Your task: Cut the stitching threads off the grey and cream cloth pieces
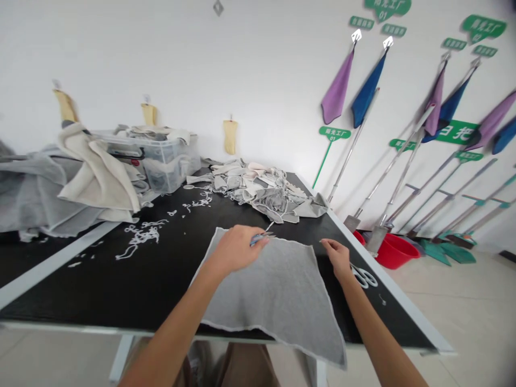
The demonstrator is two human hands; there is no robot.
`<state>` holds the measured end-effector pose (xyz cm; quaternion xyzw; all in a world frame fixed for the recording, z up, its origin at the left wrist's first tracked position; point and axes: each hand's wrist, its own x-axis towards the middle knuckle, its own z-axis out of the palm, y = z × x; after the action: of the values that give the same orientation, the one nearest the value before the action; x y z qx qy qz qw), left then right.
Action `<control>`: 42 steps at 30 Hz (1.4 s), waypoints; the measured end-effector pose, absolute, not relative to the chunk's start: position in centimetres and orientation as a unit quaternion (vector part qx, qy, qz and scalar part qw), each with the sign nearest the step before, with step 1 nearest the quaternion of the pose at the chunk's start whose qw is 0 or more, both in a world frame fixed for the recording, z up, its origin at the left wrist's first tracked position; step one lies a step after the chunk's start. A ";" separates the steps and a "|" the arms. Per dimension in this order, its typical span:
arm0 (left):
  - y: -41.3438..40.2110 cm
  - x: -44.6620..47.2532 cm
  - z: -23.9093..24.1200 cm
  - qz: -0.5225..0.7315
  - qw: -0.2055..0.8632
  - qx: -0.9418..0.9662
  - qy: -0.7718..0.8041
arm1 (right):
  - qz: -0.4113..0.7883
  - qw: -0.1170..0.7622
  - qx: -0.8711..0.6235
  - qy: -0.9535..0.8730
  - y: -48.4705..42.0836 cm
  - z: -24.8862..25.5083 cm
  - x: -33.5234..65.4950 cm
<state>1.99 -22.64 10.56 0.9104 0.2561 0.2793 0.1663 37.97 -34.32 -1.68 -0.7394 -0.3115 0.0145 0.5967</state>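
A grey cloth (278, 290) lies spread on the black table (121, 285), its near corner hanging over the front edge. My left hand (237, 248) is closed round small snips (262, 237) at the cloth's far edge, their tips pointing at the hem. My right hand (337, 257) pinches the cloth's far right corner. A white pair of scissors (365, 277) lies on the table just right of my right wrist.
A heap of grey and cream cloth pieces (266, 193) sits beyond the cloth. White thread trimmings (143, 236) litter the table's left middle. Folded cloths and a clear plastic bin (169, 161) stand at the far left. Mops and a red basin (397, 250) line the right wall.
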 end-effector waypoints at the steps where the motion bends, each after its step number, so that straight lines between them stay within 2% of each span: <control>1: -23.1 0.2 9.7 0.297 0.187 0.898 0.264 | 0.002 0.602 -0.738 -0.304 -34.3 -1.2 37.6; 4: -24.1 -4.7 6.3 0.342 0.259 0.855 0.292 | -0.016 0.604 -0.732 -0.314 -33.5 1.1 36.1; 7: -24.3 -8.0 2.9 0.396 0.317 0.789 0.346 | 0.003 0.567 -0.727 -0.386 -31.2 3.9 33.5; 16: -22.5 -14.1 -1.3 0.456 0.333 0.721 0.402 | 0.067 0.387 -0.685 -0.614 -18.4 8.9 18.3; 26: -21.6 -16.9 -1.2 0.426 0.355 0.733 0.394 | 0.161 0.288 -0.560 -0.760 -3.2 6.1 -0.1; 30: -21.6 -17.1 -1.3 0.414 0.343 0.739 0.406 | 0.206 0.236 -0.493 -0.812 0.6 4.8 -3.8; 35: -21.5 -17.4 -1.7 0.420 0.341 0.740 0.399 | 0.317 0.236 -0.444 -0.804 2.7 5.0 -5.5; 42: -21.6 -17.6 -1.7 0.420 0.350 0.741 0.391 | 0.211 0.240 -0.452 -0.833 1.7 8.9 -3.3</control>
<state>-17.63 -21.59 -1.73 0.7407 0.3911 0.4195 0.3499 -3.31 1.70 8.86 -0.4519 -0.8328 0.2106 0.2405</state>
